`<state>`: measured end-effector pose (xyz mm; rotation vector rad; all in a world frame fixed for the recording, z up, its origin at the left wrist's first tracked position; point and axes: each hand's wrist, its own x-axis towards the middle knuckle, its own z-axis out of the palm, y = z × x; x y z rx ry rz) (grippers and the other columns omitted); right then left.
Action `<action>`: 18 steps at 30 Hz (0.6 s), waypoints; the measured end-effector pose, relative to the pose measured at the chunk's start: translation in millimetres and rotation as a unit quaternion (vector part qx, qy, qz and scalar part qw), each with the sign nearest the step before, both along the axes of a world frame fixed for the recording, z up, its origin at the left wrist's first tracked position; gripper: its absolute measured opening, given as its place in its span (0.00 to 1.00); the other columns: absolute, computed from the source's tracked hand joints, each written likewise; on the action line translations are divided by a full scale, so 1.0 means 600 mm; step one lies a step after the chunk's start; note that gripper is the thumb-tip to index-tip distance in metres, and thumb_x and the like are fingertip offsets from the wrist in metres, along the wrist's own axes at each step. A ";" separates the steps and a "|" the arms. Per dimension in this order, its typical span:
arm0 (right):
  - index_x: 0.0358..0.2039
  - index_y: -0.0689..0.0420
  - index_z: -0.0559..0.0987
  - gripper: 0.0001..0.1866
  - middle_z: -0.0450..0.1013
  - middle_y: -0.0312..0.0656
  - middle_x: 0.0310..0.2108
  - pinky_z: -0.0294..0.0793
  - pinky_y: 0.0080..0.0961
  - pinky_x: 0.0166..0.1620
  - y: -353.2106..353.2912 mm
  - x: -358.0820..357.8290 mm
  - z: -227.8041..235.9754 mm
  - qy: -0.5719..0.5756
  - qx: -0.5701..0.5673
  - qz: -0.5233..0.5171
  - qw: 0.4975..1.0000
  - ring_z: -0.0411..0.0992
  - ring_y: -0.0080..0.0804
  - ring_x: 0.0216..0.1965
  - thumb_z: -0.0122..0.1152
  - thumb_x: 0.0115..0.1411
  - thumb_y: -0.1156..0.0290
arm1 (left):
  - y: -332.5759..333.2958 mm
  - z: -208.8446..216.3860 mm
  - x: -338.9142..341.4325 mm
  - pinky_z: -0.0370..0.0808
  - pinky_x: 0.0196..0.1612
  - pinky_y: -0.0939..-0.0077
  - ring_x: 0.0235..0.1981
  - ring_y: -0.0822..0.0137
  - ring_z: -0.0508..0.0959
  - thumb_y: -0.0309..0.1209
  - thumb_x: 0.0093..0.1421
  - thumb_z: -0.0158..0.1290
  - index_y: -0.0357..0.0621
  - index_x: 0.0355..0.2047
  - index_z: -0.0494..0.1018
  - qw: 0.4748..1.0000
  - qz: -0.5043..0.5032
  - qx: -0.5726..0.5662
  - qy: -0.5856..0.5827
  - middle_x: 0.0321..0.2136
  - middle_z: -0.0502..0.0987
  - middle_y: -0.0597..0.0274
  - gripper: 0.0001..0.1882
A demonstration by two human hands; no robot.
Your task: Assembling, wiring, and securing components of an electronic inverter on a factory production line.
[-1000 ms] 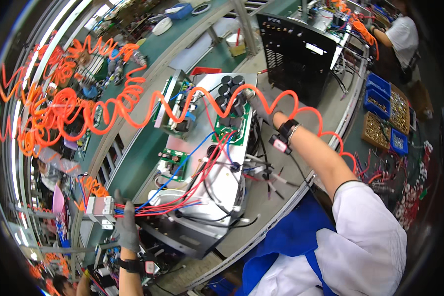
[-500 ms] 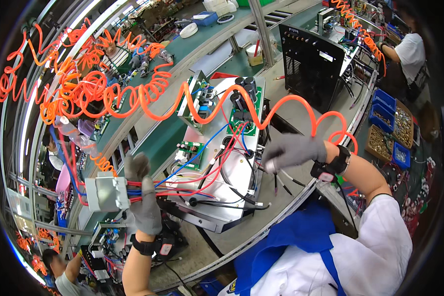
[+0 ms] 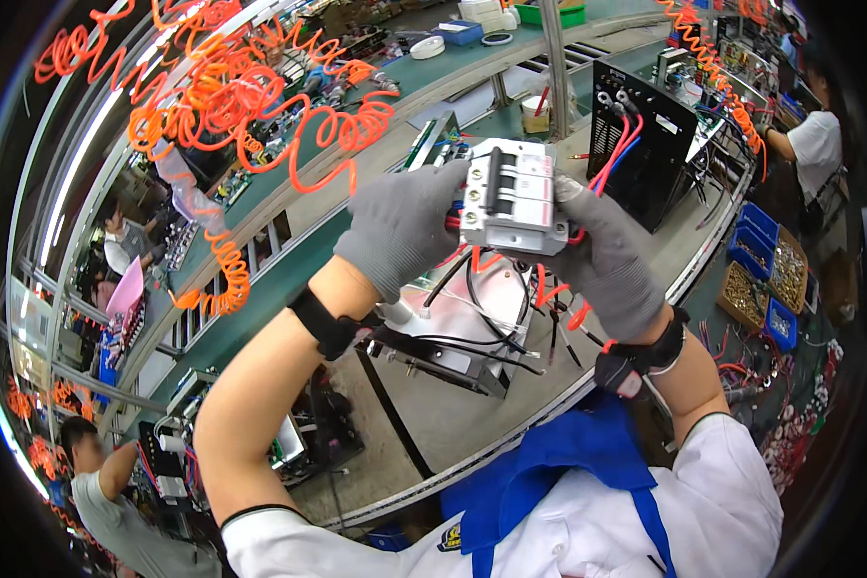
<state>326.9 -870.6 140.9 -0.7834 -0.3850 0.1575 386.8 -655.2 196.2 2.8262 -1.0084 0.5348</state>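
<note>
A light grey three-pole circuit breaker (image 3: 530, 197) with a black toggle bar is held up above the metal chassis. My left hand (image 3: 400, 226), in a grey glove, closes on its left end. My right hand (image 3: 615, 255), gloved too, grips its right end, thumb along the side. Red and blue wires (image 3: 615, 164) with ring terminals rise beside my right hand; more red wires show by my left fingers. Below lies the silvery chassis (image 3: 462, 313) with black cables, its boards mostly hidden by my hands and the breaker.
Orange coiled air hoses (image 3: 222, 96) hang at upper left, and part of one passes below the breaker. A black vented panel (image 3: 636, 144) stands upright behind my right hand. Blue bins (image 3: 756, 231) of small parts sit at right. Other people work at far right and lower left.
The breaker has moved right and up from the chassis's left side, turning its toggle face into view. My right hand has joined my left on it. The view has shifted.
</note>
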 end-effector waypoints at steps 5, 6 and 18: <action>0.63 0.60 0.68 0.33 0.72 0.43 0.57 0.75 0.33 0.57 -0.042 0.047 -0.040 -0.070 -0.082 0.109 0.988 0.73 0.33 0.56 0.65 0.61 0.60 | 0.072 0.021 0.017 0.72 0.53 0.62 0.44 0.57 0.80 0.30 0.51 0.57 0.53 0.45 0.81 0.884 0.005 0.093 0.458 0.37 0.82 0.53 0.18; 0.62 0.61 0.69 0.33 0.72 0.43 0.56 0.76 0.31 0.55 -0.038 0.059 -0.044 -0.107 -0.202 0.094 0.969 0.74 0.32 0.54 0.67 0.58 0.62 | 0.082 0.009 0.027 0.68 0.57 0.62 0.46 0.58 0.79 0.30 0.51 0.57 0.54 0.43 0.81 0.910 -0.023 0.202 0.361 0.39 0.82 0.55 0.17; 0.56 0.65 0.73 0.32 0.79 0.48 0.37 0.80 0.28 0.39 0.167 0.121 -0.033 -0.201 -0.674 0.286 0.651 0.80 0.31 0.36 0.70 0.50 0.68 | 0.229 -0.035 -0.033 0.71 0.55 0.57 0.49 0.49 0.75 0.33 0.55 0.55 0.53 0.53 0.73 0.979 -0.014 0.131 0.154 0.45 0.78 0.53 0.23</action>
